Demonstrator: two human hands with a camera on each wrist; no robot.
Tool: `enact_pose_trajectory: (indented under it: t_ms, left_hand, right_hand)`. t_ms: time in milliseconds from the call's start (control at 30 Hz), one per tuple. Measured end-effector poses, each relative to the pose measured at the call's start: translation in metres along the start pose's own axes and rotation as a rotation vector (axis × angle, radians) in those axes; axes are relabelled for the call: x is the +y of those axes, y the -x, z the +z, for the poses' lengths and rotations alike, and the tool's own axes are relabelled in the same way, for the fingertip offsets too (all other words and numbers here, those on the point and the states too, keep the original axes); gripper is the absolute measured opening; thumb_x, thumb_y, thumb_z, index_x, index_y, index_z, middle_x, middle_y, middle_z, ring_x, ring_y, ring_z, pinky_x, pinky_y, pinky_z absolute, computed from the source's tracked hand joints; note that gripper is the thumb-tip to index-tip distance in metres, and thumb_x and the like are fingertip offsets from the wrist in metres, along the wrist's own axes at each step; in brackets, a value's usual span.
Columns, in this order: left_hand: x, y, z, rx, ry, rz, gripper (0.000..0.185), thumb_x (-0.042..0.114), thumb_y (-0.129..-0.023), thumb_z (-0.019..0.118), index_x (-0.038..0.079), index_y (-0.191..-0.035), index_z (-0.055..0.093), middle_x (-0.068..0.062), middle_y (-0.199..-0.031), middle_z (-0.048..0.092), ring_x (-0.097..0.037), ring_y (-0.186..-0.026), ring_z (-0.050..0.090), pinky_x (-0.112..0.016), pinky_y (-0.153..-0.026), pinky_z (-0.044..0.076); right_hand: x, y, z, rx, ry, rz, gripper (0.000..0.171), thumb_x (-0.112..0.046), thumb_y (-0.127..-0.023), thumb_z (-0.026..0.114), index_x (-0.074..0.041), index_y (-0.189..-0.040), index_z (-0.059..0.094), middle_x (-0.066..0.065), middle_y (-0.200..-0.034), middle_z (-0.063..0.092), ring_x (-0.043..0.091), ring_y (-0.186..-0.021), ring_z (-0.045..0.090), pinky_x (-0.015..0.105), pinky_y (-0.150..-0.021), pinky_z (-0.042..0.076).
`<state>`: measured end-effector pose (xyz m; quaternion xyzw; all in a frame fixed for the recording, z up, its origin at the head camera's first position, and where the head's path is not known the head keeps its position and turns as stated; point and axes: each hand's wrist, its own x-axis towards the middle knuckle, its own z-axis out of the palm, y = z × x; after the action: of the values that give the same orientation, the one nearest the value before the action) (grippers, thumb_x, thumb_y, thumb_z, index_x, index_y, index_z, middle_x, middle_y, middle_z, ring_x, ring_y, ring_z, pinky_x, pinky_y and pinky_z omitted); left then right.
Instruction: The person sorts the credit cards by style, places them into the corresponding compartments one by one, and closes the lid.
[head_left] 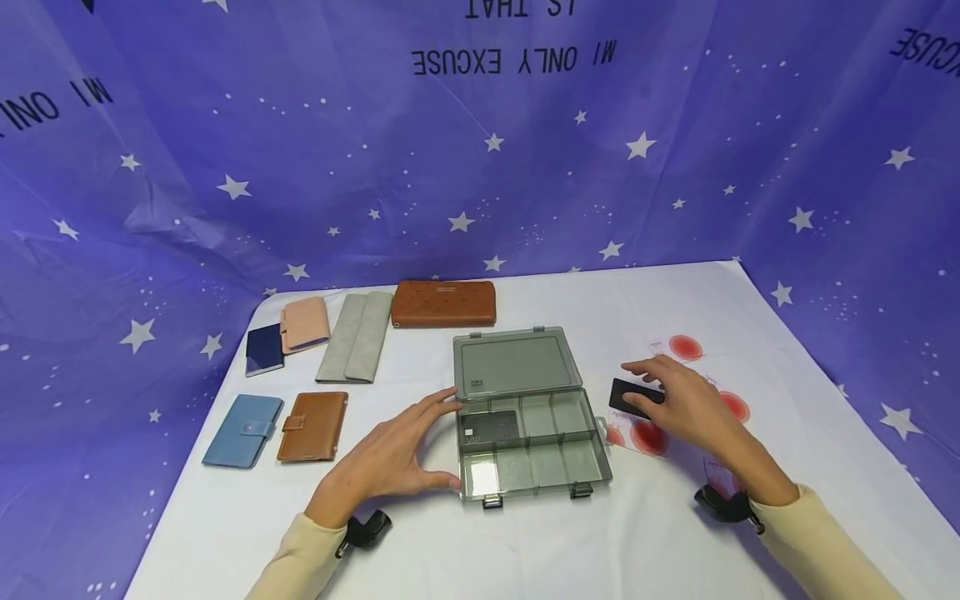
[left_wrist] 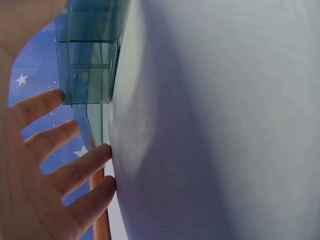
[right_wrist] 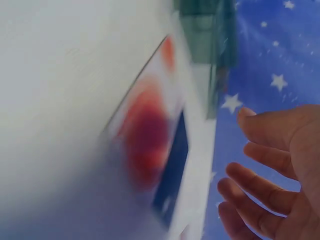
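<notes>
Your left hand [head_left: 386, 462], fingers spread, steadies the open box [head_left: 528, 417] mid-counter. Your right hand [head_left: 686, 400], fingers loose, rests on a dark card [head_left: 628, 395] just right of it. Pinch the card's edges cleanly, then lift toward a free compartment.

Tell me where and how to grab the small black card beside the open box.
The black card lies flat on red-dotted cards right of the box. The right hand is over it. Probably best to come from above and pinch its two long edges; flat as it lies, sliding it off the stack first may help the grip.
</notes>
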<state>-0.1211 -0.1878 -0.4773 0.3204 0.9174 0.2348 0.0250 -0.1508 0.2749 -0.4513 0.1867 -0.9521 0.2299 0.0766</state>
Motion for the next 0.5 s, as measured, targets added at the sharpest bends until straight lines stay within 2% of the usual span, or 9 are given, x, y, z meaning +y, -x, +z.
enact_pose_trajectory:
  t_ms: [167,267,500]
  left_hand:
    - [0.0,0.0,-0.001,0.003,0.0,-0.002,0.106,0.084,-0.08,0.074,0.028,-0.164,0.043,0.003,-0.175,0.033,-0.026,-0.152,0.046,-0.054,-0.103,0.056]
    - [0.0,0.0,-0.002,0.001,0.004,-0.007,0.106,0.084,-0.079,0.075,0.029,-0.164,0.044,0.003,-0.175,0.032,-0.027,-0.152,0.046,-0.054,-0.103,0.056]
    - [0.0,0.001,0.0,-0.01,0.015,-0.011,0.106,0.082,-0.08,0.076,0.031,-0.165,0.041,0.004,-0.176,0.031,-0.027,-0.153,0.045,-0.053,-0.105,0.056]
  right_hand:
    - [0.02,0.013,0.0,-0.034,0.016,0.011,0.052,-0.024,-0.09,0.088,-0.005,-0.135,0.072,0.022,-0.135,0.067,0.036,-0.109,0.072,0.06,-0.09,0.057]
    - [0.031,0.019,0.003,-0.043,0.04,0.013,0.055,-0.025,-0.088,0.09,-0.003,-0.135,0.072,0.019,-0.129,0.07,0.038,-0.114,0.068,0.059,-0.095,0.055]
    - [0.042,0.025,0.006,-0.071,0.057,0.062,0.053,-0.027,-0.083,0.094,-0.005,-0.127,0.076,0.015,-0.115,0.068,0.032,-0.103,0.062,0.054,-0.086,0.055]
